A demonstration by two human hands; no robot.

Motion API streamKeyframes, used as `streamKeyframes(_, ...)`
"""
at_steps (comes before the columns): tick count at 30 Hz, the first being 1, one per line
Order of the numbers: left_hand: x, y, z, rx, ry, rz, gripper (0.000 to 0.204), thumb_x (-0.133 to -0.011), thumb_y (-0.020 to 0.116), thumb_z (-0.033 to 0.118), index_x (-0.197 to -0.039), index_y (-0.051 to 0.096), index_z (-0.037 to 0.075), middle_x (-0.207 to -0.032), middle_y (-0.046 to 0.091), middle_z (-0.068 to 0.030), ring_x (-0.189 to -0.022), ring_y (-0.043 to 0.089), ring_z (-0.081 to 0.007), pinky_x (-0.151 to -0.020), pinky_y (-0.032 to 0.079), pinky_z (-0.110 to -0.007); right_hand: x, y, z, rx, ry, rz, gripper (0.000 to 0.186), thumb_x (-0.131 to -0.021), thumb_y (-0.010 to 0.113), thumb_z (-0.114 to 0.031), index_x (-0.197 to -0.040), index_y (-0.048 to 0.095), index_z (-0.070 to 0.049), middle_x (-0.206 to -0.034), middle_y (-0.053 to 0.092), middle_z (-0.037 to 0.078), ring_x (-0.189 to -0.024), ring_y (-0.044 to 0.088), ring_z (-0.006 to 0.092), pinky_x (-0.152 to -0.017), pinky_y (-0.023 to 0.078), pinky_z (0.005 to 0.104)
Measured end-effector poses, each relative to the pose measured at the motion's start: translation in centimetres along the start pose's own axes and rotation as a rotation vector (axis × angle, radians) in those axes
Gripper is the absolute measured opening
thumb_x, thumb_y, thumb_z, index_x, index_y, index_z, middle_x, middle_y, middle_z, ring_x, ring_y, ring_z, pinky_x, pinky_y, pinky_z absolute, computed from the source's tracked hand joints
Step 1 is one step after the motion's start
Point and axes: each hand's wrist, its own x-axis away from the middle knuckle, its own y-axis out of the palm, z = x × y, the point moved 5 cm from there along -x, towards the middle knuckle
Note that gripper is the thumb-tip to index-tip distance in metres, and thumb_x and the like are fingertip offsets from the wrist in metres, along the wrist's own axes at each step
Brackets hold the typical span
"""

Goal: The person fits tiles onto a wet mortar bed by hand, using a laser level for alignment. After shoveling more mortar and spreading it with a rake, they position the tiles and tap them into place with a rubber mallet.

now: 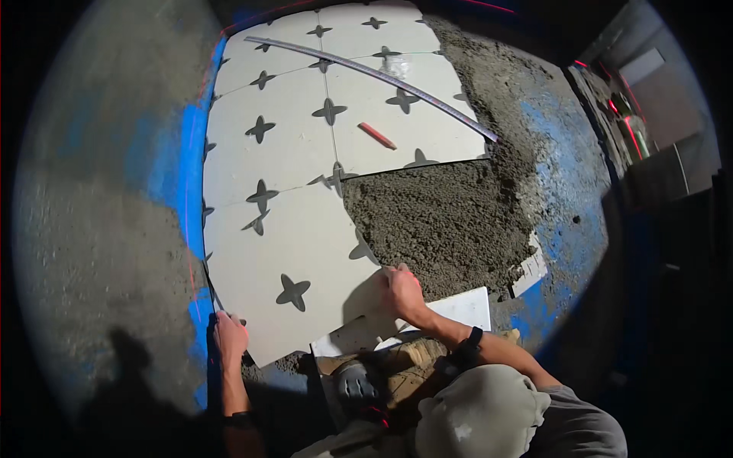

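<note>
A large white tile (267,290) with a dark cross motif lies at the near left end of the laid tiles (290,114). My left hand (230,333) has its fingers curled on the tile's left edge. My right hand (403,288) grips its right edge, beside exposed grey mortar (435,221). A long metal straightedge (366,76) rests diagonally over the far tiles, and a red pencil (376,135) lies below it. White pieces (458,309) sit under my right forearm.
A blue-marked wall (122,191) borders the left, with red laser lines on it. Loose mortar (504,91) and blue-stained floor (565,191) run along the right. A step or ledge with objects (637,137) is at far right. My shoe (355,382) and knee occupy the lower edge.
</note>
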Motion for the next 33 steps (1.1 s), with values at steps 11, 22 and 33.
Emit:
streamKeyframes(11, -2.2, 2.2, 2.3, -0.213, 0.18, 0.032, 0.037, -0.099, 0.053, 0.018, -0.121, 0.048, -0.012, -0.1, 0.07, -0.037, -0.099, 0.067, -0.054, -0.089, 0.051, -0.061, -1.8, -4.7, 0.6, 0.154, -0.098, 0.0, 0.022, -0.083, 0.066, -0.014, -0.1, 0.066, 0.002, -0.1, 0.068, 0.028, -0.088, 0.072, 0.0446, -0.075, 0.06, 0.0517)
streamKeyframes(22, 4.8, -9.6, 11.1, -0.322, 0.49, -0.404, 0.053, -0.105, 0.057, 0.034, -0.138, 0.06, -0.007, -0.136, 0.065, -0.0287, -0.128, 0.059, -0.0434, -0.113, 0.044, -0.049, -0.2, -32.9, 13.7, -0.18, 0.022, -0.029, 0.024, -0.09, 0.067, -0.026, -0.094, 0.071, -0.002, -0.083, 0.07, 0.02, -0.074, 0.068, 0.0398, -0.07, 0.054, 0.048)
streamKeyframes(33, 35.1, -51.9, 39.5, -0.142, 0.215, -0.685, 0.036, -0.094, 0.069, 0.035, -0.111, 0.072, 0.003, -0.108, 0.073, -0.0236, -0.103, 0.067, -0.041, -0.095, 0.052, -0.051, 40.1, -85.7, 1.8, 0.017, 0.7, -0.108, 0.043, -0.093, 0.067, -0.047, -0.091, 0.079, -0.006, -0.093, 0.076, 0.022, -0.091, 0.073, 0.0435, -0.08, 0.059, 0.0544)
